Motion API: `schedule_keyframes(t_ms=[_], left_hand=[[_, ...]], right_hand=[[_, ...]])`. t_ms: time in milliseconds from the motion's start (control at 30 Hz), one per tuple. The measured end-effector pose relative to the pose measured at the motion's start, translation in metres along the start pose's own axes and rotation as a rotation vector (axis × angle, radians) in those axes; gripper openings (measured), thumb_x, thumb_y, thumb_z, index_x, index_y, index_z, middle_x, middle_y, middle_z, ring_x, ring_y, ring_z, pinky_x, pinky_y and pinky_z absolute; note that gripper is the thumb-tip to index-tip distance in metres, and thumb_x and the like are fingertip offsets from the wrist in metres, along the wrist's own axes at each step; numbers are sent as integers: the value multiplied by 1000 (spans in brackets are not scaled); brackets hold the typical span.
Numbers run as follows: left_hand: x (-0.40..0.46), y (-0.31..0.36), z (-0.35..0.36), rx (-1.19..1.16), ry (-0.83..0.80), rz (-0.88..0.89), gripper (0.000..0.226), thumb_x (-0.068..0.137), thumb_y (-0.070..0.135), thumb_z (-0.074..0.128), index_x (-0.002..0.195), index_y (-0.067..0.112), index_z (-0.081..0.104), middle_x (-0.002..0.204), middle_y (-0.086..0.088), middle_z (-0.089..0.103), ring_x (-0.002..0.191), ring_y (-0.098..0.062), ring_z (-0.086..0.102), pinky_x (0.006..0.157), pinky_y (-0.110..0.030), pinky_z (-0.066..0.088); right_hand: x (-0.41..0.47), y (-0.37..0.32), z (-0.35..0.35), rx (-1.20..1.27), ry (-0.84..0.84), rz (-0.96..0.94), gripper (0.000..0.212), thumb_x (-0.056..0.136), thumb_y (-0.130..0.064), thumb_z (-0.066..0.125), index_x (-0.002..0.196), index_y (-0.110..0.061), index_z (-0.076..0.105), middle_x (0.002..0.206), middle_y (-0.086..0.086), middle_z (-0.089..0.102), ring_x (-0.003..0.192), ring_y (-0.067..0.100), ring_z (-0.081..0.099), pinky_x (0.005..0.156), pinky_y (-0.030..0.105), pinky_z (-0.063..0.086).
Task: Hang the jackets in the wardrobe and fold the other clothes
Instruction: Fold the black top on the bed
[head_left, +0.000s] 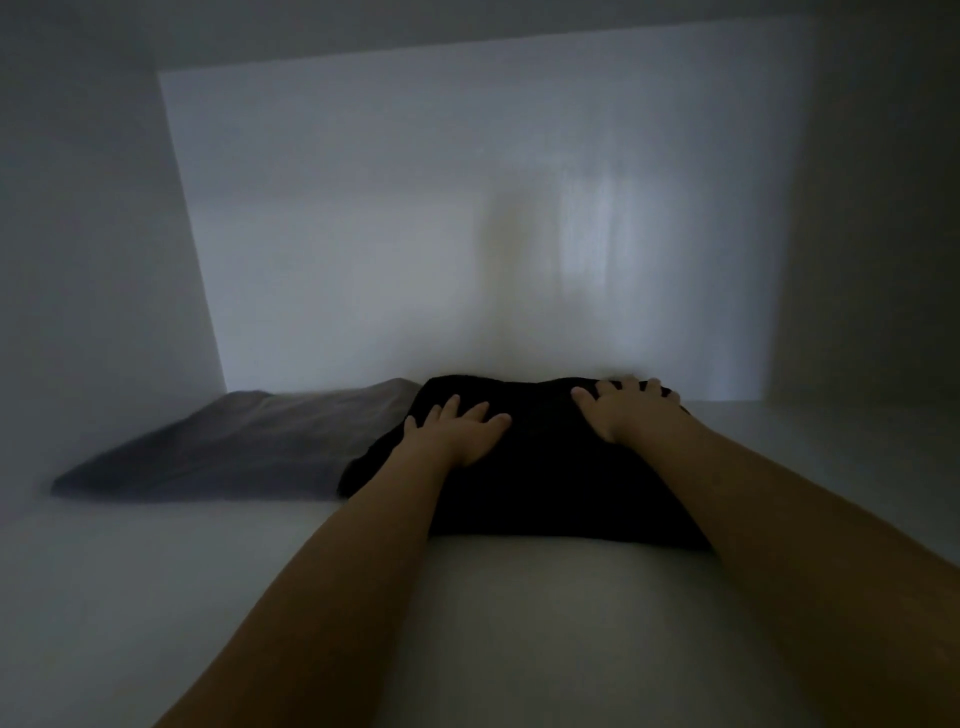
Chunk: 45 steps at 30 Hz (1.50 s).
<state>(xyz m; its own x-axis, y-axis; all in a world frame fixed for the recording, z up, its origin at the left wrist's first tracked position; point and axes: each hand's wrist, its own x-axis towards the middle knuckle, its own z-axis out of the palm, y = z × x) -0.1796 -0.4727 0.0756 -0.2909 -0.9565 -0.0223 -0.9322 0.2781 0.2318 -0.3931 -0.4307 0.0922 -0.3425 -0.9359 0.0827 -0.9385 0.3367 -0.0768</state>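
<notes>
the folded black garment (545, 467) lies near the shelf's (519, 623) back edge, touching a grey one (218, 447). left hand (462, 431) and right hand (628, 410) press it with flat, spread fingers. it looks soft and light, best lifted by its side edges.

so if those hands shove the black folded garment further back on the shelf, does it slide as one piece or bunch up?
Probably slides mostly as one: the black folded garment is a compact bundle on a smooth white shelf, with the left hand and right hand flat on top. It's soft cloth, so the rear edge may crumple at the back wall, and it may nudge the grey garment alongside.

White shelf (519, 623) bears black (545, 467) (and grey (234, 447)) garments.
</notes>
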Motion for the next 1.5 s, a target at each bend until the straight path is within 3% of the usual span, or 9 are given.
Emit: schedule_keyframes(t_ms=[400, 500, 567, 667, 733, 833, 1100, 1233, 1500], left_hand=[[26, -3, 4, -11, 22, -7, 69, 93, 71, 16, 154, 40, 11, 164, -1, -4, 150, -27, 0, 116, -56, -5], [21, -3, 0, 17, -2, 16, 67, 95, 68, 14, 155, 38, 12, 164, -1, -1, 150, -26, 1, 116, -58, -2], [13, 0, -10, 45, 46, 58, 65, 99, 61, 12, 155, 30, 17, 164, -4, 10, 150, -26, 9, 118, -59, 5], [-18, 4, -31, -69, 289, 99, 63, 102, 52, 21, 144, 11, 42, 151, -14, 40, 137, -30, 38, 115, -51, 25], [-49, 7, -45, -109, 360, 141, 60, 103, 49, 26, 140, 6, 46, 146, -16, 44, 131, -31, 44, 113, -46, 29], [-97, 15, -61, -65, 354, 216, 62, 104, 46, 27, 148, 3, 33, 154, -16, 34, 138, -30, 36, 117, -41, 21], [-193, 61, -87, 23, 412, 523, 60, 103, 47, 24, 145, 5, 36, 149, -13, 41, 134, -27, 38, 118, -43, 18], [-246, 94, -84, 90, 389, 679, 59, 103, 44, 25, 149, 7, 30, 154, -11, 34, 141, -25, 31, 121, -44, 12], [-433, 176, -80, 14, 456, 1024, 54, 100, 37, 38, 143, 4, 38, 149, -16, 40, 136, -31, 37, 116, -45, 22]], right_hand=[[25, -1, 8, 5, 18, -27, 74, 94, -67, 6, 155, -25, 9, 162, 11, 3, 147, 38, 4, 118, 55, 6], [16, 2, -6, 51, 27, -73, 75, 96, -65, 11, 155, -19, 14, 161, 11, 13, 145, 34, 17, 117, 53, 13], [4, 7, -25, 145, 79, -138, 70, 98, -59, 21, 153, -16, 21, 157, 12, 24, 140, 31, 29, 115, 50, 22], [-29, 17, -53, 241, 204, -182, 62, 99, -47, 34, 148, -10, 30, 150, 15, 34, 133, 31, 39, 110, 42, 32], [-63, 26, -66, 222, 219, -174, 65, 98, -45, 39, 150, -8, 25, 153, 15, 29, 137, 30, 33, 112, 37, 29], [-122, 33, -75, 204, 246, -132, 66, 98, -45, 42, 149, -5, 27, 152, 16, 31, 137, 30, 33, 110, 34, 28], [-282, 42, -102, 208, 283, 30, 70, 97, -43, 47, 152, -10, 18, 158, 13, 23, 142, 30, 28, 113, 34, 25], [-373, 58, -122, 110, 340, 202, 65, 96, -41, 50, 146, -5, 30, 149, 17, 35, 134, 32, 38, 106, 33, 33], [-597, 93, -165, -9, 424, 407, 67, 97, -38, 49, 153, -14, 20, 158, 8, 24, 141, 29, 31, 113, 39, 28]])
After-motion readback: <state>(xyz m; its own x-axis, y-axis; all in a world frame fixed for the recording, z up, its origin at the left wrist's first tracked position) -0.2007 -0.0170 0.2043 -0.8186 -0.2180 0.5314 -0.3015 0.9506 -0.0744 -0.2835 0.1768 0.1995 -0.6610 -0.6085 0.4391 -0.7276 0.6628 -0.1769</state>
